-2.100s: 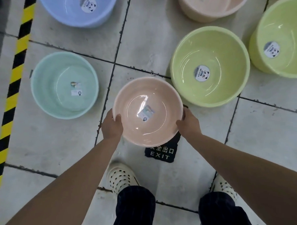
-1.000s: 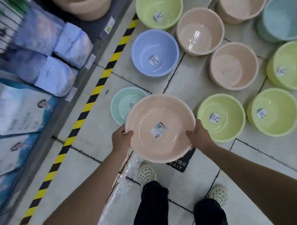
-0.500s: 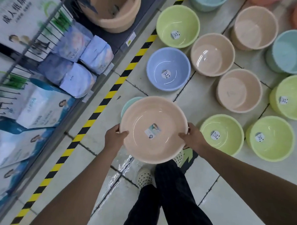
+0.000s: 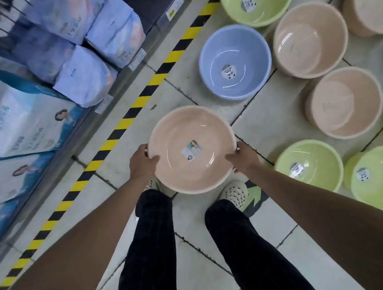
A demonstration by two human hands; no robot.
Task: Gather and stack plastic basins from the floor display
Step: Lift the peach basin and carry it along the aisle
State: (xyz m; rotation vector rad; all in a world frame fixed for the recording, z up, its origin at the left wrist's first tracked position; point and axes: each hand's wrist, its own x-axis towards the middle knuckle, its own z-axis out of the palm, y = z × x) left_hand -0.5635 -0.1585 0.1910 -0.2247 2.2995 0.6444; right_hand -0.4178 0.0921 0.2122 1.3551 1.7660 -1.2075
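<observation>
Basin [image 4: 192, 149], peach, held off the floor above the feet: left hand [image 4: 143, 163] clamped on rim at 9 o'clock, right hand [image 4: 243, 158] at 3. Probably light, thin, slightly flexy plastic with a glossy, slippery wall; the rolled rim looks like the safest hold. Blue basin [image 4: 235, 61] sits at 1 o'clock.

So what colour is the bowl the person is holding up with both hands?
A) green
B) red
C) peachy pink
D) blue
C: the basin held between the left hand and the right hand is a pale peach-pink, while the blue basin sits on the floor further ahead and the green basins sit to the right.
</observation>
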